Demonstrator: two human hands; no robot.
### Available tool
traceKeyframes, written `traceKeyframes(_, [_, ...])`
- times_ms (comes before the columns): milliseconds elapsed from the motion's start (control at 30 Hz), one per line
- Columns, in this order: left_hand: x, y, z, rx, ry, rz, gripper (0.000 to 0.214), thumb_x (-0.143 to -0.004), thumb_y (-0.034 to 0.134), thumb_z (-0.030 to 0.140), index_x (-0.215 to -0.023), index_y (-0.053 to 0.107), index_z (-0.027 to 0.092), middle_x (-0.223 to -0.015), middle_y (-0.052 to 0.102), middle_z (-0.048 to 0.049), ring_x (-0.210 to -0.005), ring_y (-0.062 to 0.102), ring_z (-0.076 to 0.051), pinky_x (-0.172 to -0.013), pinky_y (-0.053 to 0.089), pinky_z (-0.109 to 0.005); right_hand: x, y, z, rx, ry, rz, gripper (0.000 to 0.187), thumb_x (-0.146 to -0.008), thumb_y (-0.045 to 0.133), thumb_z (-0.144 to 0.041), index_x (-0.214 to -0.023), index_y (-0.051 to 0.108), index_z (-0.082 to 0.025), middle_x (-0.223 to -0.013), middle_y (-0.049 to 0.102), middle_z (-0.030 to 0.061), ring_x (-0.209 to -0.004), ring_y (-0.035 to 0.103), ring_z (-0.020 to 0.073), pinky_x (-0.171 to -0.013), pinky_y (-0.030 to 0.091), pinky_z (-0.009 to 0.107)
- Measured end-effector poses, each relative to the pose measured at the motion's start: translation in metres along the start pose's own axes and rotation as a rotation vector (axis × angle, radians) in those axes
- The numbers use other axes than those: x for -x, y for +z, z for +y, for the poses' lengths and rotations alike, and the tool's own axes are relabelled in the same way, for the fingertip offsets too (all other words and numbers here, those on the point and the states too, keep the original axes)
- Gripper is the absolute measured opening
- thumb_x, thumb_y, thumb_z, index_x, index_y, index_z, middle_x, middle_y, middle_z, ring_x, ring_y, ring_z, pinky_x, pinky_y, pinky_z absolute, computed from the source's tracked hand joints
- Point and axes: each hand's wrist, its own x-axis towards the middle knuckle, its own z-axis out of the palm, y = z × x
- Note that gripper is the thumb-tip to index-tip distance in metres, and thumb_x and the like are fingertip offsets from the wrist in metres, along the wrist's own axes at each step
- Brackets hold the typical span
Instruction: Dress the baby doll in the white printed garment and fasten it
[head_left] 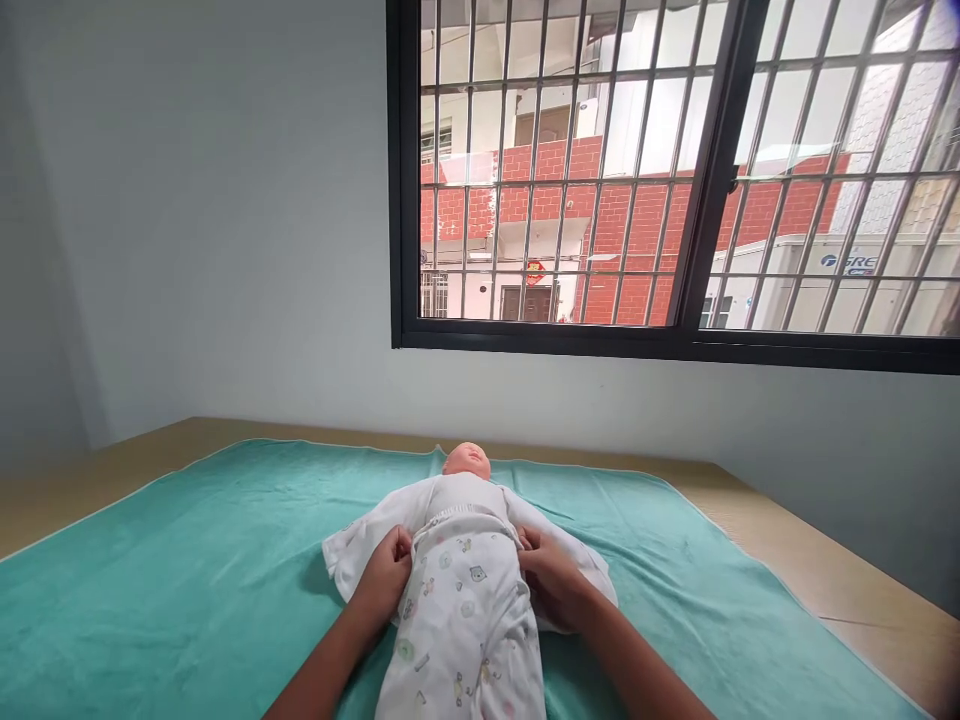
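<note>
A baby doll (467, 460) lies on its back, its head away from me. It wears a white long-sleeved top (465, 490) with the sleeves spread to both sides. White baby pants (469, 610) with small printed figures cover its lower body, the gathered waistband around the belly. My left hand (390, 565) is closed on the left side of the waistband. On the opposite side, my right hand (551, 572) pinches the waistband's right edge. The doll's hands and feet are out of sight.
A green cloth (187, 560) with slight wrinkles lies under the doll on a wooden table (855, 590). Behind it rises a pale wall (225, 250) with a barred, black-framed window (555, 335) at the upper right.
</note>
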Motion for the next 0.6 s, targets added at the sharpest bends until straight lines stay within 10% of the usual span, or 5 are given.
traceKeyframes(600, [0.0000, 0.0051, -0.0011, 0.080, -0.036, 0.039, 0.032, -0.062, 0.072, 0.032, -0.064, 0.042, 0.022, -0.061, 0.045, 0.0076, -0.060, 0.039, -0.011, -0.055, 0.033, -0.021, -0.0061, 0.0044, 0.0072, -0.291, -0.010, -0.058, 0.035, -0.045, 0.053, -0.003, -0.063, 0.029, -0.022, -0.056, 0.035, -0.0090, -0.052, 0.026, 0.0066, -0.049, 0.012, 0.024])
